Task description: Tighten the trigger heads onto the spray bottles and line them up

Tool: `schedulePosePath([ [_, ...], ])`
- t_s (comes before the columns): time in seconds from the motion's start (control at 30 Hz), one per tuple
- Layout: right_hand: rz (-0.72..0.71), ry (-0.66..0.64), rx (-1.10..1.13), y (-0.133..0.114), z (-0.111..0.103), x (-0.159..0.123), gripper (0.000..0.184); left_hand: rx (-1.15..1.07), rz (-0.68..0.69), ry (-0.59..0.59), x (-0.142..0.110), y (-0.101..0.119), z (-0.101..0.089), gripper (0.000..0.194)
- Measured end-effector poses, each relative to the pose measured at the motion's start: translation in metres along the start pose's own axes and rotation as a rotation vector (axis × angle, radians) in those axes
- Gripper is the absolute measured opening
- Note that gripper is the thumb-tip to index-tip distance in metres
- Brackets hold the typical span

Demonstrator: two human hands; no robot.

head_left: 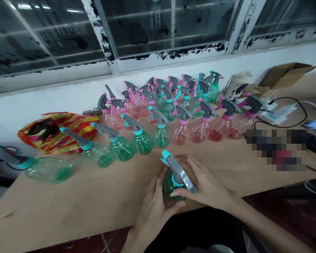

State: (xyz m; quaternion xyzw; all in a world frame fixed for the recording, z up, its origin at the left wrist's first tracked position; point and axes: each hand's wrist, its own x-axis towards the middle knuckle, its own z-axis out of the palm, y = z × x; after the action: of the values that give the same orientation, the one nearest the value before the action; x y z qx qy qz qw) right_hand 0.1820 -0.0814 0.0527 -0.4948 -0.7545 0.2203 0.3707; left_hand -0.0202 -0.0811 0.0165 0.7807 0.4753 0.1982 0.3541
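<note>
A green spray bottle (pixel 169 182) with a grey and turquoise trigger head stands near the front edge of the wooden table (pixel 116 196). My left hand (pixel 154 202) wraps round its left side, thumb at the front. From the right, my right hand (pixel 200 181) curves round the bottle, with its thumb at the front below the grey lever. Part of the bottle's body is hidden behind my fingers. Just beyond it, a front row holds several green spray bottles (pixel 143 143) on the left and several pink spray bottles (pixel 180 135) on the right.
More pink and green bottles crowd together near the white wall (pixel 76 89). A red and yellow plastic bag (pixel 79 123) lies at the left. On the right are a white container (pixel 237 86), a cardboard box (pixel 287 77), black cables (pixel 304 109) and a blurred-out patch.
</note>
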Motion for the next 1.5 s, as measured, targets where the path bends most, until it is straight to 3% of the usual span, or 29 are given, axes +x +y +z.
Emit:
schedulePosePath([
  [0.2, -0.083, 0.054, 0.21, -0.004, 0.013, 0.017, 0.073, -0.017, -0.014, -0.037, -0.002, 0.013, -0.002, 0.083],
  [0.33, -0.101, 0.109, 0.305, -0.016, 0.016, 0.026, 0.051, 0.077, -0.05, -0.066, -0.003, 0.016, -0.012, 0.088],
  [0.43, -0.081, 0.145, 0.323, -0.02, 0.019, 0.027, 0.038, 0.157, -0.037, -0.082, -0.002, 0.008, -0.019, 0.101],
  [0.63, -0.126, 0.241, 0.278, -0.018, 0.024, 0.025, 0.033, 0.235, 0.042, -0.116, 0.001, -0.031, -0.018, 0.117],
  [0.8, -0.137, 0.255, 0.264, -0.013, 0.023, 0.027, 0.029, 0.417, 0.145, 0.06, 0.004, -0.05, -0.011, 0.094],
  [1.07, -0.157, 0.26, 0.294, -0.017, 0.024, 0.031, 0.026, 0.533, 0.123, 0.156, 0.007, -0.046, -0.011, 0.06],
  [1.37, -0.15, 0.251, 0.286, -0.015, 0.025, 0.03, 0.03, 0.57, 0.121, 0.25, 0.012, -0.051, 0.004, 0.05],
  [1.5, -0.146, 0.264, 0.258, -0.017, 0.024, 0.032, 0.023, 0.598, 0.127, 0.236, 0.011, -0.049, 0.004, 0.05],
])
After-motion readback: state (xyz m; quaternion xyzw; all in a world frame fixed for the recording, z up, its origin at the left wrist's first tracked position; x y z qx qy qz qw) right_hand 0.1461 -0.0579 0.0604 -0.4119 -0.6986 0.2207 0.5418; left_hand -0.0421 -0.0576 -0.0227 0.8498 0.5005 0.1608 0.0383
